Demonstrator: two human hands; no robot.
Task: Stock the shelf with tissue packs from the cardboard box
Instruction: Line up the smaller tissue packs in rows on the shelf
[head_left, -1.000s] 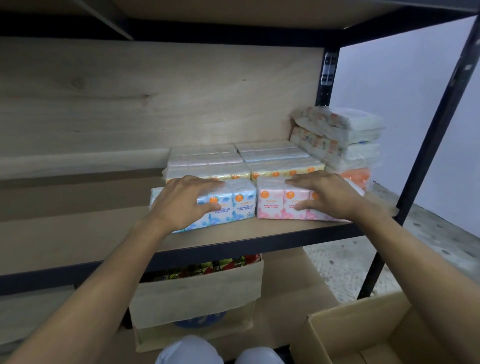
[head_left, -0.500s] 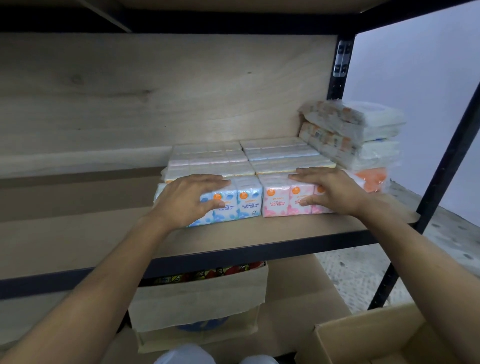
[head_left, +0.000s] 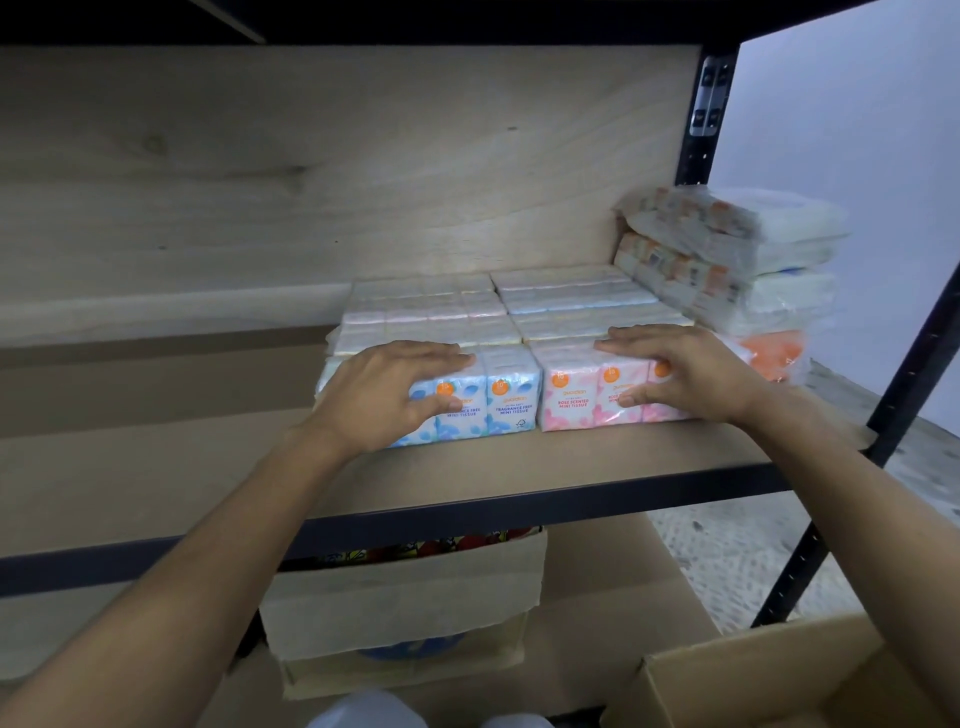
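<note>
Cardboard box (head_left: 753, 675) open at 5 o'clock, contents hidden. On the shelf (head_left: 519, 467), left hand (head_left: 387, 395) lies flat-fingered over the blue tissue pack (head_left: 506, 402), thumb on its front. Right hand (head_left: 680, 374) lies likewise on the pink tissue pack (head_left: 569, 400); neither clasps. Packs look light, soft and film-slick, best taken across top and front. Since earlier, both have slid back from the shelf lip against the rear rows (head_left: 571, 306).

Bare shelf board (head_left: 156, 467) runs left of the tissue packs (head_left: 519, 322), open from the front edge to the wooden back panel (head_left: 311, 182). On the right, a taller stack of packs (head_left: 727, 260) fills the corner by the rear post (head_left: 701, 130). The upper shelf beam (head_left: 415, 26) caps the opening.
</note>
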